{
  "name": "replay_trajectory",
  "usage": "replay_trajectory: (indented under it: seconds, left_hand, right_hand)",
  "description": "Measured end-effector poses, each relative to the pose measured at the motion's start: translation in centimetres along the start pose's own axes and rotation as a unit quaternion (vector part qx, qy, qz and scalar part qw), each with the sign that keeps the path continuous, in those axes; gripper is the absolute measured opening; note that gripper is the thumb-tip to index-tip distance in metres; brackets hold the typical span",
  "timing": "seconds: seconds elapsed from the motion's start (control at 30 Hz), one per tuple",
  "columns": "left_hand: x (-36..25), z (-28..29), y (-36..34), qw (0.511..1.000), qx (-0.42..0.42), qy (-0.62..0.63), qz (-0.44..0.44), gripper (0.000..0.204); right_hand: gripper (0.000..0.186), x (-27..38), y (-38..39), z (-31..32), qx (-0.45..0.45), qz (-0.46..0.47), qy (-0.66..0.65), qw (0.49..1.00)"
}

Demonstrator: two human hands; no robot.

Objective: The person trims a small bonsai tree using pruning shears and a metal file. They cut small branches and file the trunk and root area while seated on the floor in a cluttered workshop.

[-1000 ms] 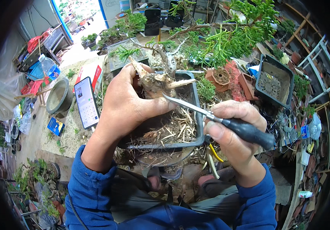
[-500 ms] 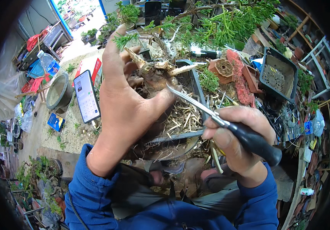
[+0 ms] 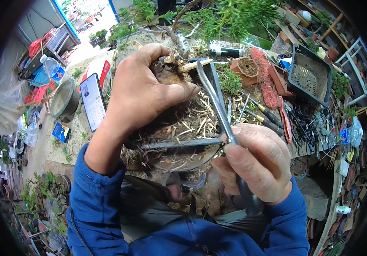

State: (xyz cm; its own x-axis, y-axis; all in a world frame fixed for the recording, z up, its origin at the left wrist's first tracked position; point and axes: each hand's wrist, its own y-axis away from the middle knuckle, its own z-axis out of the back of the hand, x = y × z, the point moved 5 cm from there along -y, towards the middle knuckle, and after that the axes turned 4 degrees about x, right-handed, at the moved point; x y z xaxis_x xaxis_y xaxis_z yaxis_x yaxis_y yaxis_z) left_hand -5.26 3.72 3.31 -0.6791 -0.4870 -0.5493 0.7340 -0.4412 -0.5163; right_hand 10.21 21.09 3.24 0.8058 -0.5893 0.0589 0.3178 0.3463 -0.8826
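My left hand (image 3: 138,87) is wrapped round the gnarled root base (image 3: 168,73) of a small juniper, its thumb along the near side. Pale, peeled root stubs (image 3: 196,65) jut out to the right. Green needle foliage (image 3: 247,19) spreads from the tree across the far side. In my right hand (image 3: 260,164) is a black-handled carving tool (image 3: 219,104) with a slim, bent steel end, its tip at the right-hand stub; whether it touches I cannot tell. Beneath the roots lies a dark tray (image 3: 179,144) strewn with soil and pale shavings.
Left of my arm stand a phone (image 3: 92,101), a round grey pot (image 3: 64,97) and a water bottle (image 3: 52,68). To the right are a hexagonal clay pot (image 3: 239,76), several hand tools (image 3: 270,116), red-handled pliers (image 3: 285,121) and a black plastic basket (image 3: 309,79).
My left hand has turned over and tipped the root base away. The tool now points more steeply upward, its tip moved up to the right-hand stub, while my right hand has come lower.
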Motion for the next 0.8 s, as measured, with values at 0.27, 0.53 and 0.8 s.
replay_trajectory:
  seconds: [0.27,0.53,0.8]
  left_hand:
    - [-1.2,-0.8,-2.7,0.928,0.278,0.248,0.011,0.064]
    - [-4.5,-1.5,1.6,0.989,0.003,0.142,-0.028,0.065]
    - [-5.9,-2.6,2.1,0.988,-0.101,-0.113,-0.018,0.053]
  right_hand:
    - [0.027,-0.8,1.3,1.8,0.093,-0.112,-0.088,0.985]
    - [0.033,-2.3,3.5,1.9,0.015,-0.239,-0.052,0.97]
    - [0.033,-1.3,2.4,1.0,-0.034,-0.213,-0.059,0.975]
